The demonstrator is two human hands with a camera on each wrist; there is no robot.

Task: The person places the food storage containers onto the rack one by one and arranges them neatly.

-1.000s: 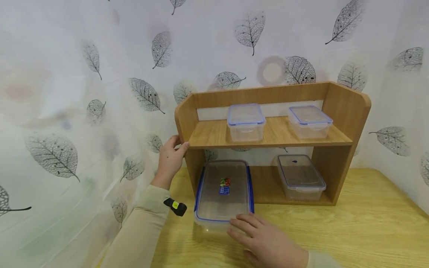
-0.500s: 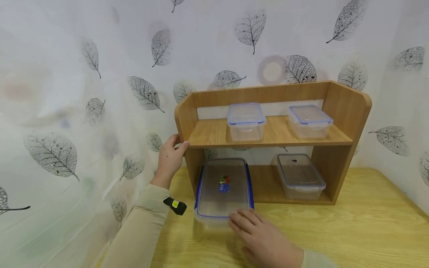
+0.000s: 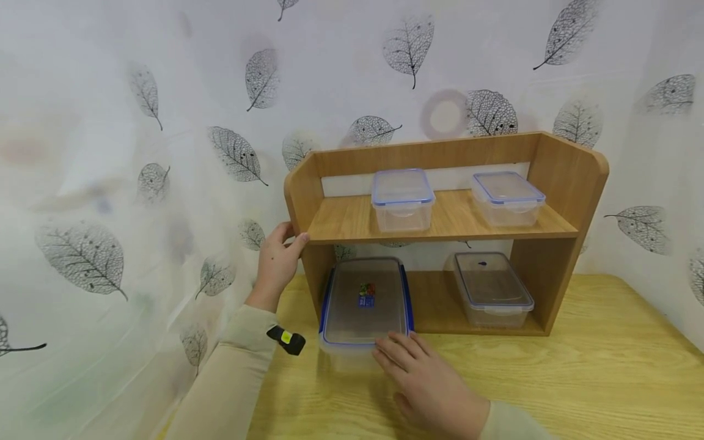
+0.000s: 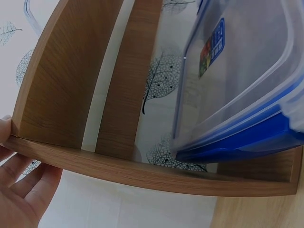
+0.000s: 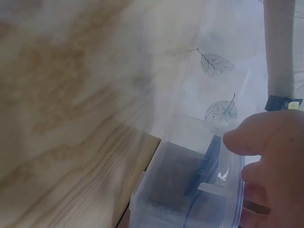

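Observation:
At the lower left of a two-tier wooden shelf (image 3: 363, 214), a large lidded food container (image 3: 365, 324) with blue side clips lies partly inside, its front end jutting out over the table. My right hand (image 3: 431, 382) touches its front right corner, fingers stretched over the lid's edge. In the right wrist view the thumb (image 5: 242, 141) rests by the rim of the front wall. My left hand (image 3: 277, 260) grips the shelf's left side panel, thumb on the front edge. The left wrist view shows those fingers (image 4: 40, 190) curled behind the panel (image 4: 156, 178).
On the upper tier stand two small clear boxes with blue-rimmed lids, a left one (image 3: 403, 198) and a right one (image 3: 508, 198). A flatter lidded box (image 3: 493, 290) occupies the lower right. A leaf-patterned sheet (image 3: 137, 214) hangs behind and left of the yellow wood table (image 3: 616, 366).
The large container has slid deeper into the lower tier, with my right hand moving forward along with it. My left hand keeps its grip on the side panel.

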